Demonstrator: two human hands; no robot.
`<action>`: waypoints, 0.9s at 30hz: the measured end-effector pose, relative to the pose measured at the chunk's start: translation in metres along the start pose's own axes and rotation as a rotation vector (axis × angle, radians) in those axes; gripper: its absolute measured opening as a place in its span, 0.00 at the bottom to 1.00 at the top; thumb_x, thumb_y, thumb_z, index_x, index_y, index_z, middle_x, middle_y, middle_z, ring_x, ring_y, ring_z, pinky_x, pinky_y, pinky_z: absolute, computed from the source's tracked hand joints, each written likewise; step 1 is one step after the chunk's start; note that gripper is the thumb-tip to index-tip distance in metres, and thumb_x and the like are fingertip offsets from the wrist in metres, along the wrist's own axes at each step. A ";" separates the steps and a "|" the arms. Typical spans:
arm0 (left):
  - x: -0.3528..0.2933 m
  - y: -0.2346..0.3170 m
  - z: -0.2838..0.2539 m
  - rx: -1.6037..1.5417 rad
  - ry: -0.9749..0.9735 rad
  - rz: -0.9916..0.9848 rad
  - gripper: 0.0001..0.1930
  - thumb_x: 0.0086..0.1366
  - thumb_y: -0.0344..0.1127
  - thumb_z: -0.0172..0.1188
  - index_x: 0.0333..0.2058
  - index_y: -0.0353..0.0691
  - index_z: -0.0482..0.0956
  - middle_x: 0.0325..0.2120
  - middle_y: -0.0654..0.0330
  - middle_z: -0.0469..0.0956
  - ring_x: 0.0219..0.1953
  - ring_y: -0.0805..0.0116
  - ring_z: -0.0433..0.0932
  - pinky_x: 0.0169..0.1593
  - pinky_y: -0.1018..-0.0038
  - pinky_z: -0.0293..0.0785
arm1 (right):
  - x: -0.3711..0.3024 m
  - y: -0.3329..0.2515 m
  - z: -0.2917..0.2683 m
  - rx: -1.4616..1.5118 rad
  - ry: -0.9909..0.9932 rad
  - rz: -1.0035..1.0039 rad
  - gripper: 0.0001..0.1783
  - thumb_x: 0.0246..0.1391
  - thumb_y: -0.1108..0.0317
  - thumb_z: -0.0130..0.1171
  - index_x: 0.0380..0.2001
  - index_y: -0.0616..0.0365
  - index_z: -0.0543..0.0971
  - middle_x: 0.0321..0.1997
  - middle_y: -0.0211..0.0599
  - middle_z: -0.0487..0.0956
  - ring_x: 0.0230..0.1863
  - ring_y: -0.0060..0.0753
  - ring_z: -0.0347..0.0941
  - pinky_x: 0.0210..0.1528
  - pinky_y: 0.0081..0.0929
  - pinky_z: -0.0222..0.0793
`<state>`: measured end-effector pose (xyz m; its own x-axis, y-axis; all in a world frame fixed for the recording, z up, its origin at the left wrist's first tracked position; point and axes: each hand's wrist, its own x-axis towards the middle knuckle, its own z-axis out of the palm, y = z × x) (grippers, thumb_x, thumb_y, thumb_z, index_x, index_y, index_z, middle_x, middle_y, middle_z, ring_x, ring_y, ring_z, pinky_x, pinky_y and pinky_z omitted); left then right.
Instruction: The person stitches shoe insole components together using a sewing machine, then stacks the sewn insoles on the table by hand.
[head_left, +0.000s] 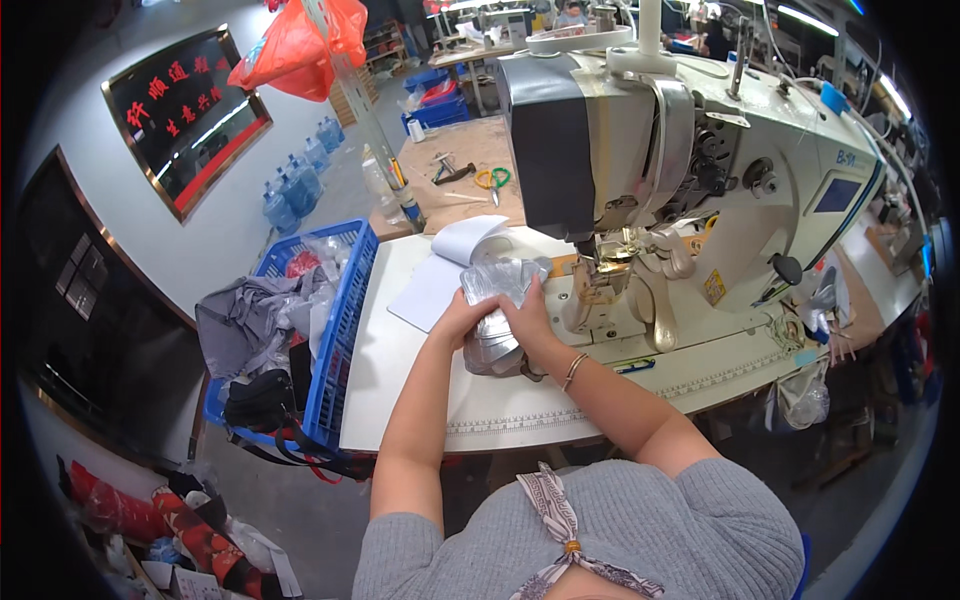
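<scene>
A stack of thin, shiny silver pieces (497, 282) lies on the white sewing table (390, 390), left of the needle area. My left hand (464, 318) is closed round the left side of the stack. On its right side, my right hand (527, 320) grips it too, with the thumbs near each other on top. More silver layers fan out below my hands toward the table's near edge. I cannot make out the fingers beneath. A white paper pad (424, 292) with a curled-up sheet sits just beyond my left hand.
The industrial sewing machine (800, 130) stands close on the right. Small thread snips (634, 366) lie near its base. A blue crate (338, 370) of bags and cloth adjoins the table's left side. Scissors (492, 180) and a hammer (453, 172) rest on the brown table behind.
</scene>
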<state>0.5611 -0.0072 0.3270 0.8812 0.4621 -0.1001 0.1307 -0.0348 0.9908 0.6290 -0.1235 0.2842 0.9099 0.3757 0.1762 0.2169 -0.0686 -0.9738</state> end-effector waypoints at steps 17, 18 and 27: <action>-0.104 -0.016 -0.002 -0.118 -0.111 0.138 0.33 0.42 0.28 0.71 0.50 0.36 0.69 0.46 0.56 0.73 0.46 0.65 0.74 0.47 0.70 0.74 | -0.041 -0.060 -0.037 0.217 -0.766 -0.119 0.64 0.38 0.49 0.71 0.65 0.68 0.39 0.64 0.57 0.55 0.64 0.45 0.56 0.64 0.34 0.54; -0.109 -0.020 0.000 -0.157 -0.059 0.208 0.32 0.42 0.29 0.72 0.49 0.36 0.70 0.45 0.57 0.74 0.46 0.65 0.74 0.46 0.71 0.74 | -0.042 -0.060 -0.034 0.205 -0.811 -0.191 0.65 0.37 0.48 0.71 0.64 0.69 0.39 0.64 0.57 0.55 0.66 0.46 0.54 0.65 0.34 0.51; -0.118 -0.046 -0.009 -0.571 0.163 0.273 0.28 0.54 0.25 0.60 0.55 0.33 0.64 0.49 0.54 0.70 0.52 0.62 0.69 0.57 0.66 0.65 | 0.008 -0.062 0.005 0.263 -0.923 0.105 0.26 0.60 0.55 0.50 0.59 0.54 0.68 0.56 0.32 0.71 0.52 0.30 0.68 0.47 0.25 0.66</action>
<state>0.4467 -0.0521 0.2938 0.7627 0.6330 0.1326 -0.3896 0.2860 0.8755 0.6212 -0.1113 0.3449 0.2593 0.9657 0.0130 -0.0382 0.0237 -0.9990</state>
